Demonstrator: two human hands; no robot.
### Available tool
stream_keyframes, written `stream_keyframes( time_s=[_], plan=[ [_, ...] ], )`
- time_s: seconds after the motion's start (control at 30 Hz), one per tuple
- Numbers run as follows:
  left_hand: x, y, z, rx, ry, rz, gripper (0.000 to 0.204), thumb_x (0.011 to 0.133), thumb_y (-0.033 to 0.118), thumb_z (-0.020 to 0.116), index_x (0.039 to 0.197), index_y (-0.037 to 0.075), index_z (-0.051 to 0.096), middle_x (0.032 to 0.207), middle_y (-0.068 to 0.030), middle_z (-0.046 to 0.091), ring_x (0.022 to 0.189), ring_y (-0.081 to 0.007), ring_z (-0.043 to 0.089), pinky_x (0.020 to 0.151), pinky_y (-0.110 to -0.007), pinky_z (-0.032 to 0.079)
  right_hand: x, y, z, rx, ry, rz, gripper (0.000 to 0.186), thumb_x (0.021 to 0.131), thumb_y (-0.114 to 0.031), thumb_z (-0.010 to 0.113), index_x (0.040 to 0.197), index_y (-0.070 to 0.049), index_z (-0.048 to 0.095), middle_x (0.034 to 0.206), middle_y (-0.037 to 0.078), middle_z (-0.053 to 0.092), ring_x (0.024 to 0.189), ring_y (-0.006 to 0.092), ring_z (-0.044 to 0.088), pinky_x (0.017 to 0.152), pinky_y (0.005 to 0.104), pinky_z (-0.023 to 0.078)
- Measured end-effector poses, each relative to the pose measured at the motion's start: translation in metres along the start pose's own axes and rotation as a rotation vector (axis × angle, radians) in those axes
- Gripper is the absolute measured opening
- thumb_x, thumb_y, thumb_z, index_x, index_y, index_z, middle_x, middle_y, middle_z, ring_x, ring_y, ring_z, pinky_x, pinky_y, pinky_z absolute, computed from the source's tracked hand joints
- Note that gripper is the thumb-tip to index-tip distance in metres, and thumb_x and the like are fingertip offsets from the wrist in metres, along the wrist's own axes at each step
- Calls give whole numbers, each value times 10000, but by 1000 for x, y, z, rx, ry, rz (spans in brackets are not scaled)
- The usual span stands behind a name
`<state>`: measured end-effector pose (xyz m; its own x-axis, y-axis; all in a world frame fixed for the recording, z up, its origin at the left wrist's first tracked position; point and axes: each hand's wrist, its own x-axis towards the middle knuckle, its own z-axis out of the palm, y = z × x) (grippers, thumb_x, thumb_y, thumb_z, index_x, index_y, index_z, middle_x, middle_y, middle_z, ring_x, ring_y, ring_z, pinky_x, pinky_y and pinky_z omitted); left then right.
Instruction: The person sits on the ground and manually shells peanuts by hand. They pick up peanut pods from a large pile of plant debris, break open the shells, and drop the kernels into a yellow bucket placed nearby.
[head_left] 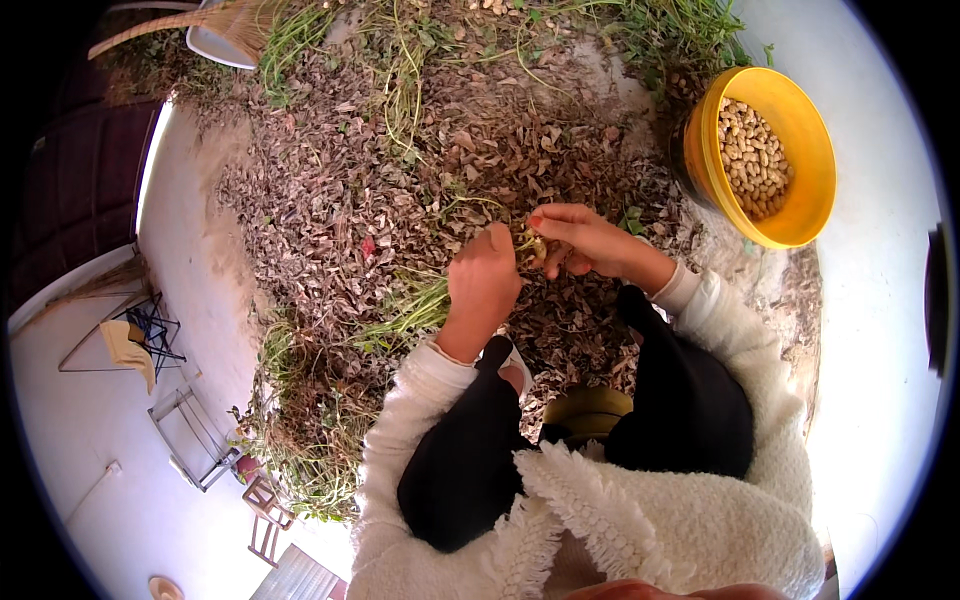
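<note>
My left hand [483,278] is closed around a peanut plant, whose green stems [415,310] trail out to the left below the wrist. Between my two hands, the plant's root end shows a few pale peanuts [537,246]. My right hand [592,242] has its thumb and fingers pinched at these pods, its fingertips just apart from the left fist. Part of the pods is hidden behind the fingers. At the upper right, a yellow bucket [818,210] leans towards me, partly filled with picked peanuts [752,160].
Dry brown leaves [350,190] cover the ground. Heaps of pulled plants lie at the top and at lower left [310,430]. A straw broom [235,25] rests on a pale basin at top left. A white wall [880,300] borders the right; chairs stand at lower left.
</note>
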<state>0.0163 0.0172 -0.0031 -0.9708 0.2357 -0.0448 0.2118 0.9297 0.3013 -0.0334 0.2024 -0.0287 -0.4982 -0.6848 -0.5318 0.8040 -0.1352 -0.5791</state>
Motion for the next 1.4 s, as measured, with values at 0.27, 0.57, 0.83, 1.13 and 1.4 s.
stream_keyframes(
  time_s=[0.27, 0.57, 0.83, 1.13, 1.4],
  plan=[
    [2, 4, 4, 63, -1, 61, 156, 724, -14, 569, 824, 20, 453, 671, -139, 545, 564, -316, 602, 503, -401, 496, 8, 11, -6, 105, -6, -35, 219, 983, -277, 554, 972, -63, 596, 695, -9, 557, 495, 29, 433, 420, 172, 298],
    [3, 18, -4, -76, -153, -4, 208, 731, -20, 542, 909, -10, 435, 741, -214, 596, 621, -404, 612, 540, -475, 490, 6, 7, -8, -660, 296, -425, 232, 887, -206, 666, 784, 1, 644, 611, 12, 542, 549, 78, 476, 488, 285, 393],
    [1, 14, -6, -51, -70, -2, 144, 758, -3, 540, 873, -5, 453, 691, -173, 583, 580, -358, 621, 507, -441, 505, 0, 4, 7, -326, 245, -322, 273, 953, -223, 597, 768, -23, 574, 597, -24, 489, 503, 53, 422, 453, 262, 328],
    [1, 13, -6, -134, -132, -30, 173, 754, -10, 539, 903, -7, 452, 689, -201, 578, 611, -392, 614, 544, -471, 498, 8, 10, -4, -859, 324, -675, 359, 962, -272, 594, 685, -47, 552, 560, -36, 481, 486, 52, 425, 442, 252, 312],
    [2, 6, -15, -350, -148, -123, 228, 766, -25, 518, 988, -55, 470, 674, -260, 586, 621, -431, 609, 577, -486, 495, -8, -6, -18, 178, 65, -55, 524, 952, -442, 567, 580, -84, 476, 461, -52, 371, 383, 79, 353, 383, 247, 263]
  ],
)
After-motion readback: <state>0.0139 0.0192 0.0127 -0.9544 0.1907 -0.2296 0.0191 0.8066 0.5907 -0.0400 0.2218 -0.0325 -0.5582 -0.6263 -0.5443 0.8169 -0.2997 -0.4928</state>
